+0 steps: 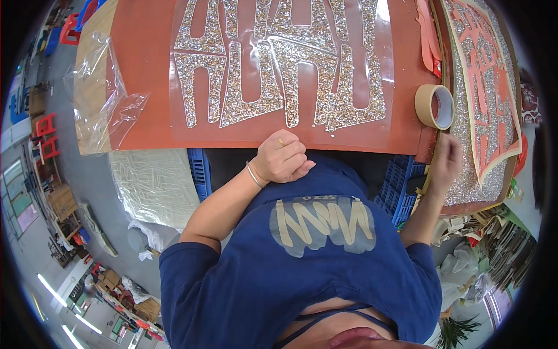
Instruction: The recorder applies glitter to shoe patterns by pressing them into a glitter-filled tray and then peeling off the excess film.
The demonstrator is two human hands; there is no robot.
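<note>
A red-brown board [145,70] lies before me with large silver-gold glitter cut-out shapes [279,64] under a clear film [381,125]. My left hand [282,157], with a ring and a thin bracelet, rests curled into a fist at the board's near edge, on the film's lower border; I see nothing in it. My right hand [444,161] is blurred and sits just below a roll of tan tape [435,106], at the near corner of a second board. That board carries a glitter sheet [465,174] with a red cut-out [485,87] on top.
A crumpled clear plastic bag [104,96] lies on the board's left end. Blue plastic crates [401,186] stand under the boards, and a silvery sheet [154,183] lies lower left. Red stools [46,136] and clutter line the floor at left; scraps pile up at lower right.
</note>
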